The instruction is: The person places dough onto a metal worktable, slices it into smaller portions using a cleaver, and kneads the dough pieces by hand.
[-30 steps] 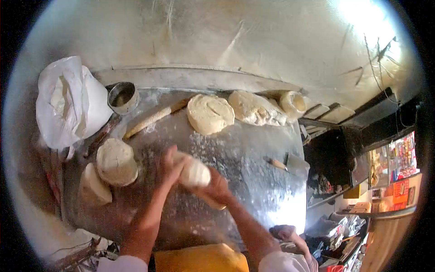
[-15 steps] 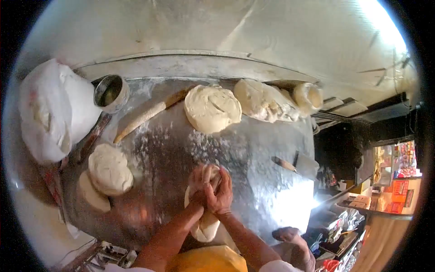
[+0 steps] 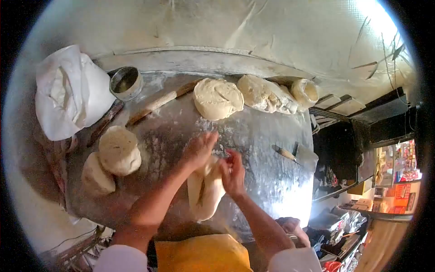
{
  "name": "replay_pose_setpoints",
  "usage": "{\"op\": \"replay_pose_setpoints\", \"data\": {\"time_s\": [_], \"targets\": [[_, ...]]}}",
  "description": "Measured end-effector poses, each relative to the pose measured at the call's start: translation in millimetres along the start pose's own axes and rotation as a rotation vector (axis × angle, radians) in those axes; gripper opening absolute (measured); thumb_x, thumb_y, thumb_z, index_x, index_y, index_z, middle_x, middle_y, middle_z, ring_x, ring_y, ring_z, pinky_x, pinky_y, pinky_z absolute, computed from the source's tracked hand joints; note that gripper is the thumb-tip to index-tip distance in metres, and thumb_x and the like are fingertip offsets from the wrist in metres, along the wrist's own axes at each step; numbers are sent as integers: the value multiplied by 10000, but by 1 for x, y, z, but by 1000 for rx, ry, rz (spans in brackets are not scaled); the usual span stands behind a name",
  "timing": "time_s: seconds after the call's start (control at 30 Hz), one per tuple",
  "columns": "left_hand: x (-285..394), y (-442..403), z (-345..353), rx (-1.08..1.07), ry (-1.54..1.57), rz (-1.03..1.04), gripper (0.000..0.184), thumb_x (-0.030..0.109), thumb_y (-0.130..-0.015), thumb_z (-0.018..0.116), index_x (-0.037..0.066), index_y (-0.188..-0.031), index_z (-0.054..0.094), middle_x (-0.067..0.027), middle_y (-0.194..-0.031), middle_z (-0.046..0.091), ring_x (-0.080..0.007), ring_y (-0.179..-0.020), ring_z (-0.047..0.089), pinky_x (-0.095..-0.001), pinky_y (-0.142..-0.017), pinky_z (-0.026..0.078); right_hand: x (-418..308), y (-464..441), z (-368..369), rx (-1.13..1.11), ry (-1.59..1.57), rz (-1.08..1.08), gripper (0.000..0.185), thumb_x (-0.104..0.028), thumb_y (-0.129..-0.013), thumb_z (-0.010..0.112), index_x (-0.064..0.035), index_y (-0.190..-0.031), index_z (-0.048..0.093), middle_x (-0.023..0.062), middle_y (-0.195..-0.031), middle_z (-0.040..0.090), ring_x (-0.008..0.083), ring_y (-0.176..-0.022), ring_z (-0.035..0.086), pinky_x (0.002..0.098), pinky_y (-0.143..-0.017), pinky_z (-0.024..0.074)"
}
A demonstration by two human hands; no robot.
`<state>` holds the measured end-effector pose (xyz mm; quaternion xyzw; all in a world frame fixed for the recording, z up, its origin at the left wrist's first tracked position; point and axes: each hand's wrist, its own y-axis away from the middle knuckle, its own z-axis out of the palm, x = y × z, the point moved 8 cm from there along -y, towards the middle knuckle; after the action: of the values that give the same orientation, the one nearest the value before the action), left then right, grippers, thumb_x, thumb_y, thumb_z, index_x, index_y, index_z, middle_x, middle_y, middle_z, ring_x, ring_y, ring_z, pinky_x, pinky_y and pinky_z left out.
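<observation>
A long piece of dough (image 3: 205, 195) lies on the metal worktop in front of me, a lengthwise crease along it. My left hand (image 3: 201, 149) is over its far left end, fingers stretched forward and slightly blurred. At the far right edge of the dough, my right hand (image 3: 233, 172) has its fingers curled in against it, seemingly gripping that edge. Beyond my hands sits a large round dough mass (image 3: 218, 99). Two more dough pieces rest on the left, a round one (image 3: 120, 152) leaning against a flatter one (image 3: 97, 174).
Along the back are a rolling pin (image 3: 158, 106), a metal container (image 3: 126, 84), a white sack (image 3: 72, 93), a lumpy dough mass (image 3: 267, 94) and a round tub (image 3: 304, 93). A knife (image 3: 284, 153) and a scraper (image 3: 307, 157) lie right. Another person's hand (image 3: 292, 225) shows at lower right.
My hands were pressed together on the dough's far part; now they are apart, left moved forward and right outward. The view has shifted slightly.
</observation>
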<state>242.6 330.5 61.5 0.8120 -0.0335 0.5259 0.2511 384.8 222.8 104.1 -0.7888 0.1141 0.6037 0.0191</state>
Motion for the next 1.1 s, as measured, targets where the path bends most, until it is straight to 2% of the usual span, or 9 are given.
{"op": "replay_pose_setpoints", "data": {"time_s": [0.07, 0.23, 0.63, 0.7, 0.77, 0.87, 0.9, 0.93, 1.1], "targets": [[25, 76, 5, -36, -262, 167, 441, 354, -1037, 536, 86, -1381, 606, -193, -1285, 631, -393, -1180, 614, -525, -1010, 488, -57, 60, -2, -113, 148, -172, 675, -187, -908, 837, -15, -1451, 475, 155, -1039, 704, 253, -879, 691, 382, -801, 566], [4, 230, 53, 413, -715, 686, 490, 272, -1014, 559, 24, -1435, 579, -206, -1408, 582, -437, -1324, 547, -595, -1124, 368, -40, 132, 13, -273, 755, -390, 679, -243, -900, 772, -67, -1496, 498, 198, -1387, 604, 397, -1294, 558, 605, -1113, 385], [-26, -8, 21, 411, -575, 559, 369, 319, -914, 652, 19, -1127, 678, -170, -1119, 688, -380, -1105, 618, -563, -965, 445, 38, -96, 37, -204, 742, -306, 616, -363, -924, 664, -144, -1488, 549, 108, -1510, 534, 353, -1465, 417, 629, -1225, 226], [-56, -40, 24, 496, -207, 472, 393, 351, -927, 654, 30, -1152, 685, -160, -1111, 707, -375, -1121, 623, -555, -974, 452, 34, -107, 37, -171, 888, -329, 728, -445, -866, 724, -124, -1492, 535, 127, -1522, 519, 357, -1474, 403, 627, -1217, 239], [-66, -56, 21, 308, -428, 254, 482, 445, -964, 632, 20, -1184, 689, -175, -1168, 710, -384, -1167, 625, -555, -1023, 446, 18, -97, 37, -176, 909, -315, 746, -508, -813, 798, -90, -1390, 574, 176, -1447, 563, 374, -1371, 488, 539, -1142, 382], [-20, -10, 17, -105, -366, 351, 627, 618, -973, 611, 22, -1140, 711, -203, -1213, 707, -404, -1105, 682, -523, -1044, 473, -9, -27, 31, -92, 747, -421, 496, -453, -841, 774, -29, -1089, 701, 187, -1036, 717, 357, -1004, 683, 490, -912, 548], [-57, -7, 5, -165, -227, 236, 566, 572, -992, 603, 28, -1122, 695, -198, -1240, 670, -397, -1004, 675, -524, -944, 507, 2, -13, 50, -491, 842, -187, 531, -413, -881, 719, -22, -1237, 670, 192, -1179, 694, 364, -1121, 660, 509, -957, 532], [-50, 18, 5, -150, -336, 382, 500, 500, -1015, 565, 38, -1173, 673, -196, -1252, 659, -400, -1030, 654, -550, -951, 492, -20, 50, 23, 12, 946, -836, 599, -341, -923, 645, -14, -1419, 567, 194, -1331, 628, 376, -1229, 606, 545, -1020, 492], [-55, 124, 8, 217, -526, 764, 419, 353, -1074, 472, 42, -1320, 608, -200, -1311, 623, -404, -1128, 600, -588, -1001, 449, 3, 115, 50, -422, 910, -312, 731, -343, -936, 653, -36, -1563, 435, 173, -1602, 448, 333, -1474, 438, 573, -1207, 333]]}}
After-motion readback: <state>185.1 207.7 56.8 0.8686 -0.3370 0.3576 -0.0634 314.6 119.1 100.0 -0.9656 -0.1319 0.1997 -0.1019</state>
